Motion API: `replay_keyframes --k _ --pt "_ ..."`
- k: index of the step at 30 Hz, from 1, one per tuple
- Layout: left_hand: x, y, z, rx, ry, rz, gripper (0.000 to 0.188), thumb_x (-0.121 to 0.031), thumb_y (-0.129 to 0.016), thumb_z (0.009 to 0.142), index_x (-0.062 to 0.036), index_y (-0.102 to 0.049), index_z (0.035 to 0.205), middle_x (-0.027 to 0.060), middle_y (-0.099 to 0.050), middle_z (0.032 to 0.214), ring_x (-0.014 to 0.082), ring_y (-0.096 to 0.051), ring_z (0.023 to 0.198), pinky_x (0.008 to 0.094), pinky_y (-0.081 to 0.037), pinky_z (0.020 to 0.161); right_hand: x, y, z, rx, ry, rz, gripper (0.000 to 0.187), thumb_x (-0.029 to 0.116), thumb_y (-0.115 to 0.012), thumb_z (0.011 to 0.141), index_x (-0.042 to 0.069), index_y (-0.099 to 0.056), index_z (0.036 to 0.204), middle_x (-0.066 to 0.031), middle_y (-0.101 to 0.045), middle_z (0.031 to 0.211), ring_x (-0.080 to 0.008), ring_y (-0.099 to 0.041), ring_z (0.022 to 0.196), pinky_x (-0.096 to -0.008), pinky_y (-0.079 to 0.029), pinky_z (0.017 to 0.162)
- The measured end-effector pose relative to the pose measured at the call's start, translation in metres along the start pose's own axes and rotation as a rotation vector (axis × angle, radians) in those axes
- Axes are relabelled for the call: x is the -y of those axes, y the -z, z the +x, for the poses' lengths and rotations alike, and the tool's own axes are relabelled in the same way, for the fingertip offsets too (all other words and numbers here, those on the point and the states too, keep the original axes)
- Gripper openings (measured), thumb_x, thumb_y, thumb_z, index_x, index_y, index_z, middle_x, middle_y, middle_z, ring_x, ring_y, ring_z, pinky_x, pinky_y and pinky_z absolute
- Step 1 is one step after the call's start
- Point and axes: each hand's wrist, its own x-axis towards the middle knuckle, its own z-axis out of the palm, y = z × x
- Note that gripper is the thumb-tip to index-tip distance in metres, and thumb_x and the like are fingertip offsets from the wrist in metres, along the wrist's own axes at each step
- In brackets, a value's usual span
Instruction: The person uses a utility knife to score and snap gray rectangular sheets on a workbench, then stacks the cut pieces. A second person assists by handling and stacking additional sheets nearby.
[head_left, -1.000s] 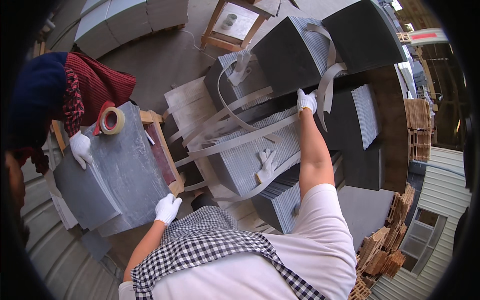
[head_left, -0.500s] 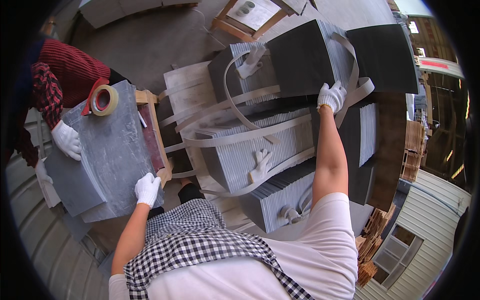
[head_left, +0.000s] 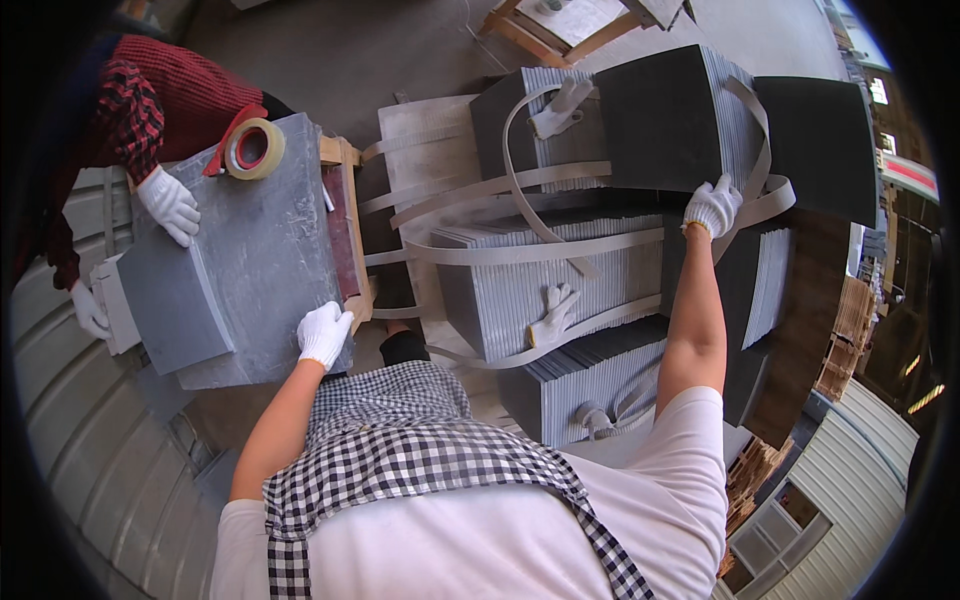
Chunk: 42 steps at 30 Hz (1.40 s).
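My left hand (head_left: pixel 326 335), in a white knitted glove, is closed at the near right corner of a grey-topped worktable (head_left: pixel 262 240). What lies in its fingers, if anything, is hidden. My right arm reaches far out. Its gloved hand (head_left: pixel 712 208) has fingers bent over the edge of a stack of dark grey sheets (head_left: pixel 655 115), beside a loose beige strap (head_left: pixel 765 205). More stacks of thin grey sheets (head_left: pixel 560 290) stand on edge between my arms, with beige straps around them. Two empty white gloves (head_left: pixel 562 110) lie on these stacks.
A tape roll (head_left: pixel 255 150) with a red holder stands on the worktable, near a smooth grey sheet (head_left: pixel 180 310). Across it a co-worker in a red sleeve (head_left: pixel 190 100) rests a gloved hand (head_left: pixel 168 205). A wooden-framed stand (head_left: pixel 530 35) is at the back.
The whole view has shifted, so the tables and stacks sit further right and slightly higher in the picture. Both my hands keep their places at the table corner and the stack.
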Motion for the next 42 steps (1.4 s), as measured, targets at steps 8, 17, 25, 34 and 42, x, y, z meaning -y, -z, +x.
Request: replay_keyframes --k 8,17,25,34,42 --pt "-0.001 0.003 -0.003 -0.002 0.013 -0.012 0.039 -0.043 -0.062 0.085 -0.0057 -0.069 0.082 0.0237 -0.070 0.085 0.0441 -0.068 0.084 0.0531 -0.052 0.074 0.017 0.030 -0.014 0.023 0.041 0.105 0.043 0.032 -0.061 0.090 0.012 -0.066 0.129 -0.0230 -0.061 0.119 -0.0380 -0.064 0.104 -0.0460 -0.053 0.091" --pt "-0.003 -0.001 0.000 -0.013 -0.010 0.022 0.038 -0.042 -0.063 0.084 -0.0055 -0.071 0.079 0.0227 -0.070 0.082 0.0419 -0.069 0.081 0.0521 -0.053 0.074 0.098 0.092 0.025 0.620 0.186 -0.137 0.058 0.064 -0.057 0.089 0.012 -0.071 0.109 -0.0158 -0.074 0.105 -0.0367 -0.070 0.101 -0.0490 -0.055 0.083" --pt "0.004 0.004 0.000 -0.004 -0.042 0.009 0.036 -0.039 -0.063 0.082 -0.0051 -0.071 0.079 0.0232 -0.070 0.082 0.0425 -0.069 0.082 0.0521 -0.053 0.075 0.144 0.043 0.019 0.522 0.208 0.259 0.045 0.047 -0.066 0.087 0.004 -0.076 0.098 -0.0209 -0.073 0.100 -0.0398 -0.069 0.097 -0.0462 -0.055 0.087" --pt "0.012 0.003 0.004 0.000 -0.102 0.002 0.038 -0.042 -0.064 0.081 -0.0048 -0.072 0.080 0.0233 -0.070 0.086 0.0416 -0.068 0.084 0.0512 -0.053 0.076 0.050 0.152 -0.026 0.714 -0.359 1.261 0.032 0.024 -0.079 0.086 -0.004 -0.073 0.099 -0.0068 -0.072 0.084 -0.0156 -0.067 0.075 -0.0303 -0.054 0.070" --pt "0.010 0.009 0.005 0.047 -0.191 0.027 0.039 -0.042 -0.064 0.082 -0.0038 -0.072 0.080 0.0235 -0.071 0.089 0.0427 -0.068 0.088 0.0510 -0.054 0.078 -0.027 0.316 -0.179 0.691 -0.705 1.488 0.034 0.025 -0.076 0.090 -0.003 -0.070 0.109 -0.0078 -0.072 0.093 -0.0170 -0.070 0.078 -0.0309 -0.057 0.071"
